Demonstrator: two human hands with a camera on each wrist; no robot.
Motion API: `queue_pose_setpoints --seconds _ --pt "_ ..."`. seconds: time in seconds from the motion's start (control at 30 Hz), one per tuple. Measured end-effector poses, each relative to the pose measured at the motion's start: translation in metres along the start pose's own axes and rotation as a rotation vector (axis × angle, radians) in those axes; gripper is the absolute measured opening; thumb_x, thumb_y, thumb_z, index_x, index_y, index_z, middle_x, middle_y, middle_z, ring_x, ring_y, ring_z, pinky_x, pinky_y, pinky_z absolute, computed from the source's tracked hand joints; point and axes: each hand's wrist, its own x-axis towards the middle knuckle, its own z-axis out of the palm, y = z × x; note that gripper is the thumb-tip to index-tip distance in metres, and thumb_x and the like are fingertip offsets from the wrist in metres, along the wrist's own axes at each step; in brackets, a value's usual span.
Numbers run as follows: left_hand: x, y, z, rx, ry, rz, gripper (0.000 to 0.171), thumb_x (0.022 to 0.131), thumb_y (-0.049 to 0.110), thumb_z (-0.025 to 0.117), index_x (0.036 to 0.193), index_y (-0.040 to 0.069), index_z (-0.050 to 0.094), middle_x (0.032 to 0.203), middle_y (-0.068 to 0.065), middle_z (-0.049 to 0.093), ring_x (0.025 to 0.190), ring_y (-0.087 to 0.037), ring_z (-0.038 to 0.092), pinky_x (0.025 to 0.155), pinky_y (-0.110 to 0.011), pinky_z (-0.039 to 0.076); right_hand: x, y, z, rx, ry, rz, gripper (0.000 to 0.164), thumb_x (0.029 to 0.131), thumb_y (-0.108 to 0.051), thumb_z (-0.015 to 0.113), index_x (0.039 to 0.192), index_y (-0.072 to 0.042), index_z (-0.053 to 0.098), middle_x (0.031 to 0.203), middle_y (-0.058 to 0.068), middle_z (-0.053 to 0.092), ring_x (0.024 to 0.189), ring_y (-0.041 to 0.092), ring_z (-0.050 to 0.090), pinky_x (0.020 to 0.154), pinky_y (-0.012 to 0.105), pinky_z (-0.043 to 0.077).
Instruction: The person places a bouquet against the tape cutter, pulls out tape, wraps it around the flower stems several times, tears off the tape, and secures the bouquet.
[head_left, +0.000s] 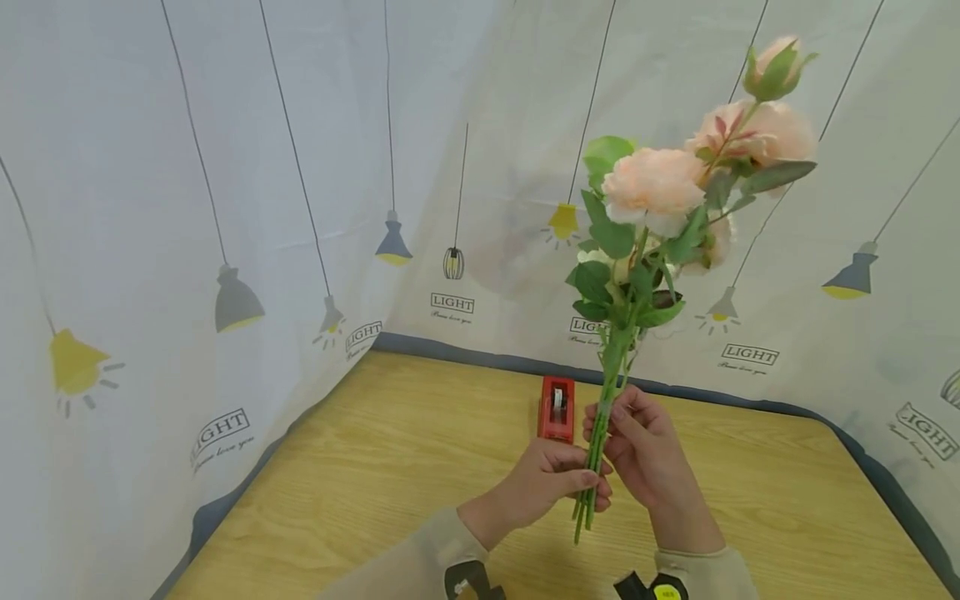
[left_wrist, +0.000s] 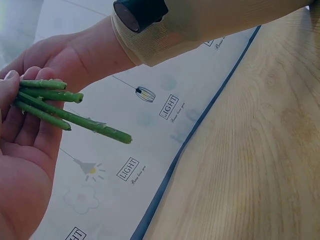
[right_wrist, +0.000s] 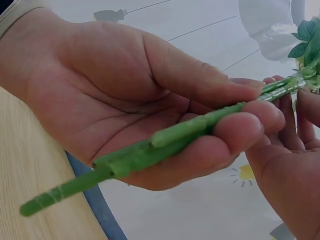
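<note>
A bouquet of pale pink artificial-looking flowers (head_left: 652,187) with green leaves stands tilted in the head view. My left hand (head_left: 543,479) grips its green stems (head_left: 615,358) near the lower ends, thumb across them. Higher up, my right hand (head_left: 648,446) pinches the stems between thumb and fingers. A shiny, clear, tape-like band shows around them there in the right wrist view. Cut stem ends (left_wrist: 100,127) of uneven length stick out past my left hand (left_wrist: 25,185) in the left wrist view. Behind the left hand lies a red tape dispenser (head_left: 557,408) with a roll inside.
Under the hands is a light wood table (head_left: 390,467). White curtain-like sheeting (head_left: 480,208) printed with hanging lamps and the word LIGHT surrounds it, with a dark blue border (head_left: 480,354) along the table's back edge. Both wrists carry dark straps with devices.
</note>
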Motion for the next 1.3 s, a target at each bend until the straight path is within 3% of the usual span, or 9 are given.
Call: queue_pose_setpoints --seconds 0.23,0.57,0.8,1.1,1.2,1.3 --pt "0.0004 -0.0065 -0.0024 -0.022 -0.016 -0.001 0.028 0.101 0.004 0.053 0.114 -0.020 0.058 0.100 -0.052 0.052 0.080 -0.008 0.073 0.078 -0.032 0.063 0.0009 0.0013 0.0010 0.109 -0.084 -0.016 0.035 0.105 0.006 0.020 0.105 0.000 0.055 0.119 0.016 0.070 0.109 0.024 0.069 0.099 0.034 0.056" --pt "-0.0009 -0.0047 -0.0026 -0.009 0.004 -0.049 0.029 0.100 0.007 0.056 0.116 -0.016 0.060 0.099 -0.041 0.060 0.080 -0.010 0.073 0.077 -0.034 0.063 0.0007 -0.0003 0.0017 0.102 -0.050 -0.022 0.036 0.105 0.007 0.021 0.104 0.001 0.056 0.116 0.015 0.071 0.107 0.025 0.070 0.097 0.033 0.057" --pt "0.0008 -0.0092 -0.0030 -0.005 -0.001 -0.013 0.027 0.100 0.006 0.055 0.115 -0.016 0.060 0.100 -0.048 0.056 0.079 -0.009 0.073 0.077 -0.034 0.063 -0.0004 -0.0002 0.0009 0.067 -0.033 -0.036 0.035 0.104 0.008 0.023 0.104 0.001 0.057 0.113 0.015 0.071 0.104 0.025 0.070 0.095 0.032 0.058" --pt "0.0025 -0.0044 -0.0004 0.084 0.045 0.009 0.028 0.101 0.009 0.056 0.117 -0.014 0.060 0.103 -0.048 0.055 0.084 -0.005 0.070 0.081 -0.029 0.062 0.0011 0.0006 0.0014 -0.016 -0.055 -0.125 0.035 0.103 0.012 0.023 0.105 0.002 0.057 0.113 0.015 0.070 0.104 0.024 0.069 0.094 0.030 0.058" --pt "0.0020 -0.0029 0.0021 0.131 0.092 0.009 0.029 0.101 0.012 0.056 0.119 -0.010 0.061 0.105 -0.044 0.058 0.084 -0.004 0.070 0.082 -0.027 0.061 0.0013 0.0005 0.0023 -0.060 -0.020 -0.137 0.033 0.103 0.012 0.026 0.102 0.001 0.057 0.112 0.013 0.071 0.103 0.023 0.070 0.094 0.030 0.058" --pt "0.0009 -0.0031 0.0047 0.251 0.165 0.061 0.028 0.100 0.015 0.058 0.120 -0.004 0.064 0.105 -0.033 0.066 0.085 -0.006 0.072 0.081 -0.026 0.061 0.0006 0.0005 0.0030 -0.121 0.039 -0.137 0.032 0.102 0.012 0.028 0.099 -0.001 0.057 0.109 0.011 0.072 0.102 0.021 0.070 0.095 0.029 0.057"
